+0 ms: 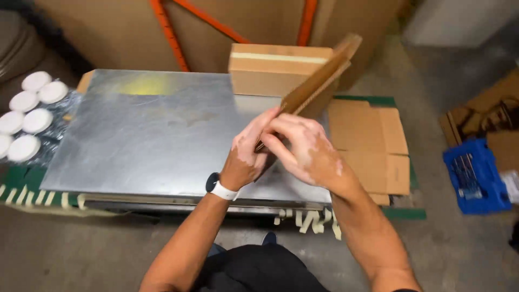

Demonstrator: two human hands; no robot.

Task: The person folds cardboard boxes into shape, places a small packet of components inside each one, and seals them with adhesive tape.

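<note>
- A white and black wristband (pixel 220 188) is worn on the left wrist, nearest the camera, above the near edge of the metal sheet (pixel 146 135).
- A folded brown cardboard piece (pixel 319 84) is gripped at its lower end by both hands over the right part of the sheet; it is tilted, rising away to the right.
- The left hand (pixel 250 154) is closed around the lower end of the cardboard piece, with its fingers wrapped on the near side.
- The right hand (pixel 303 148) is clenched over the same end from the right, touching the left hand.
- The metal sheet is laid flat on a low stack, with green and white striped edging seen below its near edge.
- Flattened cardboard (pixel 373 146) is seen lying just to the right of the sheet.
- A blue crate (pixel 476 176) is set on the floor, well apart on the right.
- White round lids (pixel 27 111) are grouped at the left edge.
- A closed cardboard box (pixel 275 67) is placed at the far edge of the sheet, behind the held piece.
</note>
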